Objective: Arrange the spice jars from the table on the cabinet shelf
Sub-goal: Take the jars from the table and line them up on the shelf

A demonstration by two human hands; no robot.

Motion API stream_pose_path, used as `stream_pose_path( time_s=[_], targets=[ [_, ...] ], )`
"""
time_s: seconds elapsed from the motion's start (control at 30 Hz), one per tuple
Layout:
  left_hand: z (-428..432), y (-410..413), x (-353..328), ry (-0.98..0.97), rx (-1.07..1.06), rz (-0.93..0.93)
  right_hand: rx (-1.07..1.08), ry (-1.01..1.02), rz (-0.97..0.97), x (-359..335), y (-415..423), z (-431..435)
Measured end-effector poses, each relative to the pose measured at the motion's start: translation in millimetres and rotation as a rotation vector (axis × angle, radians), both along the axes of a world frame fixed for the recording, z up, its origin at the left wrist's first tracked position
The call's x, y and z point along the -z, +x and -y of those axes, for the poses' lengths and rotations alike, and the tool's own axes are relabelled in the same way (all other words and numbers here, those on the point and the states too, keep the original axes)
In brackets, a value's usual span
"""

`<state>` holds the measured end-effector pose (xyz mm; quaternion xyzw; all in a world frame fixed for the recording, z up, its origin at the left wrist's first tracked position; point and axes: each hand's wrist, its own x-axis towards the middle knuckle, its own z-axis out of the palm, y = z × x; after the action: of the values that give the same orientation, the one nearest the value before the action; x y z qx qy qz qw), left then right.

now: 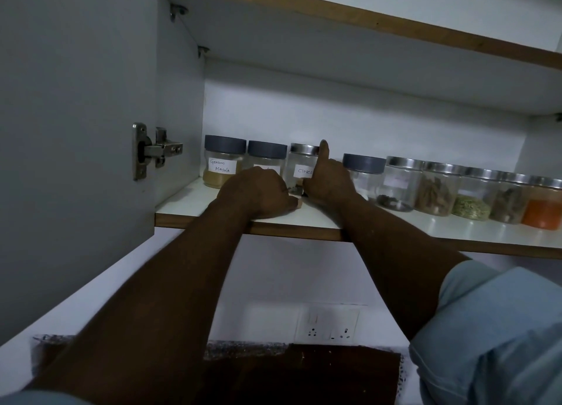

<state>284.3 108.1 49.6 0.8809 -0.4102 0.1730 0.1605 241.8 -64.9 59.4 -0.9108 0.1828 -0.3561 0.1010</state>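
Observation:
A row of clear spice jars stands along the white cabinet shelf [304, 219]. From the left: a grey-lidded jar labelled Garam Masala [223, 161], a second grey-lidded jar [267, 155], and a steel-lidded jar labelled Cloves [302, 167]. My left hand [258, 191] rests as a closed fist on the shelf in front of the second jar and hides its lower half. My right hand [330, 182] is against the right side of the Cloves jar, thumb raised along its front up to the lid; its fingers are hidden.
Right of my hands stand another grey-lidded jar [363, 170] and several steel-lidded jars [438, 188] with whole and ground spices. The open cabinet door with its hinge [152, 150] is at left. An upper shelf [365, 18] hangs overhead. A wall socket [328, 325] sits below.

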Motion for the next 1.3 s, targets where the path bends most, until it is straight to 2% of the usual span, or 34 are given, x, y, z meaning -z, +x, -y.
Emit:
stream_pose_path(
  time_s=[0.37, 0.93, 1.3],
  targets=[
    [-1.2, 1.9, 1.8, -0.018, 0.011, 0.014, -0.031, 0.027, 0.057, 1.6, -1.2, 2.8],
    [0.9, 3.4, 2.0, -0.043, 0.003, 0.001, -0.070, 0.112, 0.049, 0.7, -2.1, -0.5],
    [-0.3, 5.4, 2.6, -0.052, 0.011, -0.017, -0.036, 0.091, 0.021, -0.8, -6.4, -6.6]
  ],
)
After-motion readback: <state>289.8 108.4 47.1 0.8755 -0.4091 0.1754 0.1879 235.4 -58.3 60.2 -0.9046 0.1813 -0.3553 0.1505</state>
